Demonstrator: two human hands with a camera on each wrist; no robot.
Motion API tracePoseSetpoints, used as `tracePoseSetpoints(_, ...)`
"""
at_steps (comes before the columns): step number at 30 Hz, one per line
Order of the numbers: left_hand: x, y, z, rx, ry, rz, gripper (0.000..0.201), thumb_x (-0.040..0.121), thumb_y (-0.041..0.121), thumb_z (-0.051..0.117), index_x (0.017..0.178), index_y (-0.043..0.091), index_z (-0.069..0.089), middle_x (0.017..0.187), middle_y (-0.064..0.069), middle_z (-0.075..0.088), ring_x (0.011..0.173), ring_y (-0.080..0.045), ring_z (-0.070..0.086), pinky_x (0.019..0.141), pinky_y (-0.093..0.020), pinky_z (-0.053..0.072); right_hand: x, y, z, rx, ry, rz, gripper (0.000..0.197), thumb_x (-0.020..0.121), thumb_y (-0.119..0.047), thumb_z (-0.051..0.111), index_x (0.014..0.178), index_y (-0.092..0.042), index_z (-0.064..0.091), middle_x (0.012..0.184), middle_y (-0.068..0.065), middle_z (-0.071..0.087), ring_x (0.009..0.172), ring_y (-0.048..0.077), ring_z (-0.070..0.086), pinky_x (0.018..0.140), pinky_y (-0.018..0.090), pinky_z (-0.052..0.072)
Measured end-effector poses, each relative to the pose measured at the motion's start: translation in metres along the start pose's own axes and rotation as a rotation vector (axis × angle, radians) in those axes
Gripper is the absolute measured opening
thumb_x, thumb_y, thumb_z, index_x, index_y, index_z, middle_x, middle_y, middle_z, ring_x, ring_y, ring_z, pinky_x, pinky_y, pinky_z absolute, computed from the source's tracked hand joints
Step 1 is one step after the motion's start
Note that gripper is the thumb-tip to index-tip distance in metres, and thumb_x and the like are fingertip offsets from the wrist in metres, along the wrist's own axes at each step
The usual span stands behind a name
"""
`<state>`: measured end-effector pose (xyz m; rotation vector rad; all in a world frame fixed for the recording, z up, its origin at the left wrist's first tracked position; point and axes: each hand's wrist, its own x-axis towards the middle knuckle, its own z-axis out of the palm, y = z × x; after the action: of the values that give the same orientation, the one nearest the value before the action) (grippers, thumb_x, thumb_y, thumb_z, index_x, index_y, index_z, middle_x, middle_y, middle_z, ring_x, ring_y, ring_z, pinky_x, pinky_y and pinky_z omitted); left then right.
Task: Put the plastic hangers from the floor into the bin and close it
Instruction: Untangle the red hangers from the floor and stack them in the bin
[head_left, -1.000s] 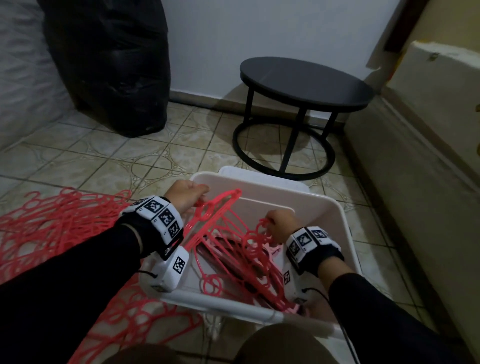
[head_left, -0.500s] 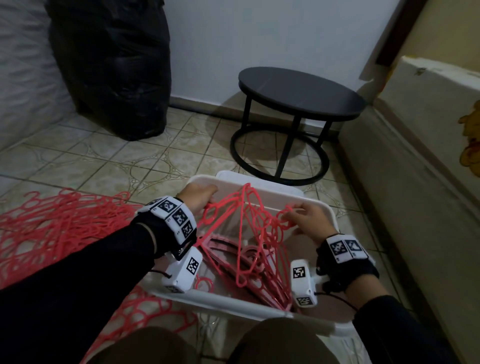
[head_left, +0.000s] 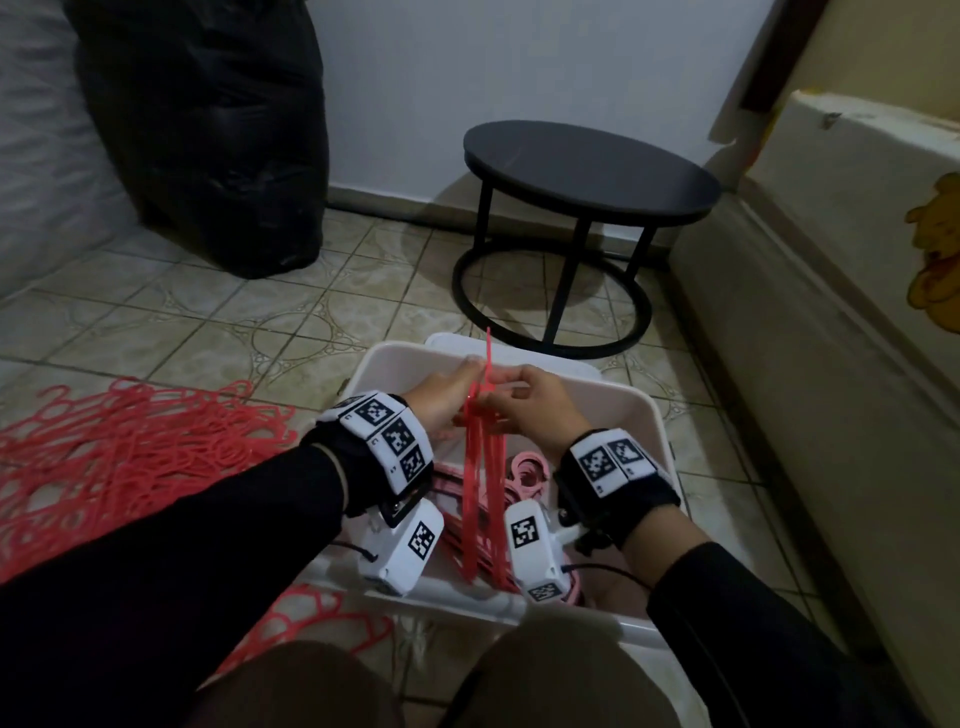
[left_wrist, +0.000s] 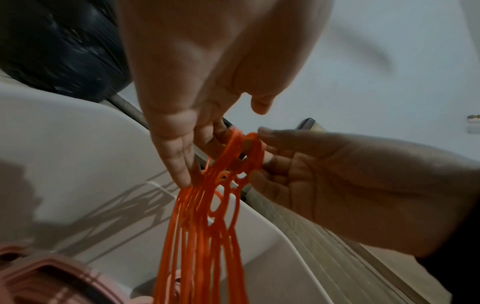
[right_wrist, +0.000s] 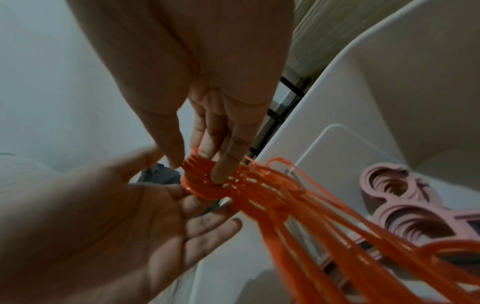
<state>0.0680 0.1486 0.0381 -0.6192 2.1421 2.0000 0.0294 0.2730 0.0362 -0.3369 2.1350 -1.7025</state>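
Note:
A bunch of red plastic hangers (head_left: 485, 467) stands edge-on over the white bin (head_left: 652, 421), lower ends down inside it. My two hands meet at the hooks. In the left wrist view the left hand (head_left: 454, 387) lays straight fingers (left_wrist: 182, 164) flat against the bunch. Thumb and fingers (right_wrist: 223, 162) of my right hand (head_left: 524, 402) pinch the stacked hooks (right_wrist: 200, 181). Pink hangers (head_left: 524, 467) lie on the bin's bottom. A big tangle of red hangers (head_left: 130, 447) covers the floor to the left.
A white lid (head_left: 452, 340) lies behind the bin. Further back stand a round black side table (head_left: 587, 171) and a large black bag (head_left: 208, 130) against the wall. A pale mattress-like block (head_left: 831, 338) runs along the right. Tiled floor lies between.
The spread-out red hangers have been squeezed into one flat bunch. My right hand moved left to meet the left hand at the hooks, and the bunch now stands upright in the bin.

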Motion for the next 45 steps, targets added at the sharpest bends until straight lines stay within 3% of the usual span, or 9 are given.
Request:
tracePoseSetpoints(4, 0.004, 0.001, -0.003, 0.03, 0.03, 0.009, 0.056, 0.087, 0.055, 0.053, 0.109, 0.005, 0.066, 0.098, -0.016, 0.071, 0.092, -0.031, 0.068, 0.092, -0.041, 0.052, 0.003, -0.006, 0.014, -0.003, -0.013, -0.033, 0.021, 0.088, 0.009, 0.052, 0.089, -0.013, 0.051, 0.079, 0.015, 0.059, 0.07, 0.03, 0.06, 0.076, 0.047, 0.054)
tracePoseSetpoints(9, 0.008, -0.001, -0.017, 0.101, 0.034, 0.035, 0.035, 0.091, 0.037, 0.061, 0.073, 0.007, 0.063, 0.068, -0.007, 0.064, 0.065, -0.019, 0.06, 0.073, -0.03, 0.05, 0.004, -0.005, 0.021, -0.106, 0.022, -0.097, 0.013, 0.089, -0.001, 0.054, 0.09, -0.014, 0.055, 0.082, 0.014, 0.067, 0.077, 0.031, 0.066, 0.078, 0.05, 0.056)
tracePoseSetpoints(13, 0.009, 0.001, -0.023, 0.137, -0.019, 0.057, 0.032, 0.086, 0.041, 0.065, 0.08, 0.009, 0.065, 0.08, -0.009, 0.068, 0.07, -0.016, 0.064, 0.066, -0.023, 0.051, 0.002, 0.0, 0.021, -0.295, 0.167, -0.221, 0.031, 0.081, 0.001, 0.061, 0.11, -0.011, 0.059, 0.085, 0.014, 0.071, 0.079, 0.026, 0.068, 0.073, 0.037, 0.056)
tracePoseSetpoints(21, 0.012, 0.0, -0.026, 0.212, 0.054, 0.115, 0.033, 0.087, 0.039, 0.064, 0.064, 0.016, 0.058, 0.061, 0.003, 0.064, 0.062, -0.011, 0.059, 0.044, -0.014, 0.039, 0.009, 0.004, 0.009, -0.243, 0.251, -0.309, 0.021, 0.074, -0.004, 0.074, 0.083, -0.016, 0.059, 0.069, -0.007, 0.055, 0.063, 0.01, 0.055, 0.066, 0.03, 0.052)
tracePoseSetpoints(24, 0.013, 0.002, -0.029, 0.234, 0.039, 0.104, 0.03, 0.089, 0.043, 0.062, 0.075, 0.016, 0.062, 0.073, -0.001, 0.065, 0.073, -0.016, 0.057, 0.056, -0.023, 0.039, 0.013, 0.019, -0.005, -0.313, 0.234, -0.222, 0.025, 0.078, -0.003, 0.068, 0.073, -0.023, 0.054, 0.069, -0.007, 0.056, 0.07, 0.016, 0.057, 0.073, 0.038, 0.054)
tracePoseSetpoints(29, 0.013, 0.013, -0.038, 0.178, 0.046, 0.084, 0.024, 0.095, 0.039, 0.053, 0.09, 0.019, 0.065, 0.082, 0.0, 0.066, 0.088, -0.019, 0.061, 0.084, -0.037, 0.047, 0.016, 0.06, -0.03, -0.662, 0.085, 0.139, 0.02, 0.081, -0.005, 0.066, 0.067, -0.017, 0.056, 0.081, 0.008, 0.062, 0.065, 0.017, 0.057, 0.055, 0.021, 0.048)
tracePoseSetpoints(33, 0.014, 0.019, -0.04, 0.144, 0.052, 0.089, 0.028, 0.101, 0.031, 0.043, 0.082, 0.016, 0.058, 0.075, -0.003, 0.06, 0.073, -0.018, 0.057, 0.091, -0.041, 0.047, 0.017, 0.077, -0.038, -0.797, -0.009, 0.3, 0.015, 0.082, -0.011, 0.068, 0.096, -0.005, 0.071, 0.085, 0.007, 0.068, 0.08, 0.018, 0.059, 0.068, 0.026, 0.046)
tracePoseSetpoints(40, 0.019, 0.026, -0.044, 0.05, 0.134, 0.116, 0.032, 0.103, 0.026, 0.037, 0.077, 0.017, 0.053, 0.039, 0.013, 0.05, 0.06, -0.014, 0.047, 0.07, -0.03, 0.043, 0.015, 0.068, -0.019, -0.904, -0.406, 0.323, 0.05, 0.079, -0.021, 0.075, 0.125, -0.008, 0.059, 0.119, 0.007, 0.063, 0.091, 0.016, 0.056, 0.058, 0.017, 0.043)
tracePoseSetpoints(45, 0.02, 0.032, -0.053, -0.025, 0.198, 0.13, 0.038, 0.103, 0.025, 0.037, 0.069, 0.014, 0.049, 0.044, 0.005, 0.051, 0.044, -0.009, 0.054, 0.055, -0.024, 0.047, 0.018, 0.063, 0.002, -1.121, -0.509, 0.187, 0.058, 0.077, -0.028, 0.077, 0.128, -0.015, 0.055, 0.129, 0.002, 0.059, 0.115, 0.022, 0.057, 0.094, 0.031, 0.047)
